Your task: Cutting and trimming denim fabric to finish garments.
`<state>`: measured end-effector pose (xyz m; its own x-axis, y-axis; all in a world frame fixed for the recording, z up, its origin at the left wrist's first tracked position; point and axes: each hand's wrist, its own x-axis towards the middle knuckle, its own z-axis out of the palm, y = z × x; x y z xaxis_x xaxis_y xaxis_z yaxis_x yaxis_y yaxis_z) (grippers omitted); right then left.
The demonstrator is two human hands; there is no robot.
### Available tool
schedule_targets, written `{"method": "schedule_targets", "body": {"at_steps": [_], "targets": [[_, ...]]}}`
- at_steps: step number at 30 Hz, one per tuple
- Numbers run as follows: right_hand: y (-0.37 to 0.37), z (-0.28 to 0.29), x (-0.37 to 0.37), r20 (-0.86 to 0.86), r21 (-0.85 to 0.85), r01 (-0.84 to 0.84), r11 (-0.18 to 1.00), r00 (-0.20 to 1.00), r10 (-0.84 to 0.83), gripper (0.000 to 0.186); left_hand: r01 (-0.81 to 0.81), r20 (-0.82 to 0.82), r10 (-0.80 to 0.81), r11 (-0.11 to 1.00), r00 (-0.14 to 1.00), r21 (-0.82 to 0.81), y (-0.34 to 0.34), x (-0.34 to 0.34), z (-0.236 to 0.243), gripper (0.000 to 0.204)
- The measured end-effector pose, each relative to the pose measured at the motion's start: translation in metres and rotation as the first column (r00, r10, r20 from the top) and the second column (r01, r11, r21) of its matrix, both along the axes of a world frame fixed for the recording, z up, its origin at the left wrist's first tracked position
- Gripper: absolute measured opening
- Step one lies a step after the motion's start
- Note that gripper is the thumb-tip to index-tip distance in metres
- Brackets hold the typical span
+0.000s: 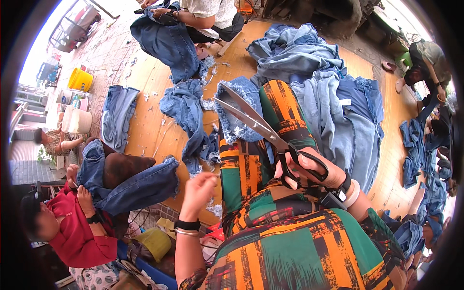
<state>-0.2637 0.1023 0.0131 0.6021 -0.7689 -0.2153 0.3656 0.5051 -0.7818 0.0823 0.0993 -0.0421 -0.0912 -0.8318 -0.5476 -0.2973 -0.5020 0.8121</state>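
My right hand (314, 169) grips a pair of black-handled scissors (249, 121), fingers through the loops. The blades stand apart and point up and left, over a denim piece (244, 104) with a frayed, whitish edge lying at my knees. To the left, above my lap, my left hand (199, 193) is raised with its fingers curled together, and nothing shows in it. Crumpled blue jeans (186, 116) with frayed ends lie beside my left leg. Light blue jeans (333, 116) are heaped against my right leg.
On the left a person in red (82, 227) handles dark jeans (137, 188); another person (203, 19) works on jeans ahead. Folded jeans (117, 116) and lint lie on the tan board (145, 79). A yellow bucket (80, 79) stands far left. More people and denim are at right.
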Motion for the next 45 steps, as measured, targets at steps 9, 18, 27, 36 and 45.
{"method": "schedule_targets", "body": {"at_steps": [9, 18, 27, 36, 45], "targets": [[0.012, 0.002, -0.009, -0.004, 0.040, 0.036, 0.999, 0.999, -0.036, 0.062, 0.073, 0.211, 0.099, 0.731, 0.973, -0.679, -0.021, -0.037, 0.028, 0.018], [0.022, 0.012, -0.010, -0.049, 0.027, 0.060, 0.998, 0.997, -0.059, 0.060, 0.483, 0.469, -0.189, 0.582, 0.863, -0.654, -0.084, -0.098, 0.070, 0.022], [0.026, 0.005, -0.014, -0.045, 0.030, 0.061, 0.998, 0.997, -0.060, 0.060, 0.379, 0.354, -0.188, 0.694, 0.916, -0.613, -0.082, -0.082, 0.067, 0.003], [0.038, -0.002, -0.040, -0.175, 0.018, -0.131, 0.991, 0.976, 0.132, 0.053, 0.248, 0.133, -0.210, 0.846, 0.969, -0.471, -0.074, -0.072, 0.064, 0.006], [0.038, 0.003, -0.040, -0.200, 0.041, -0.153, 0.987, 0.967, 0.158, 0.048, 0.257, 0.201, -0.171, 0.785, 0.964, -0.564, -0.068, -0.077, 0.066, 0.005]]}}
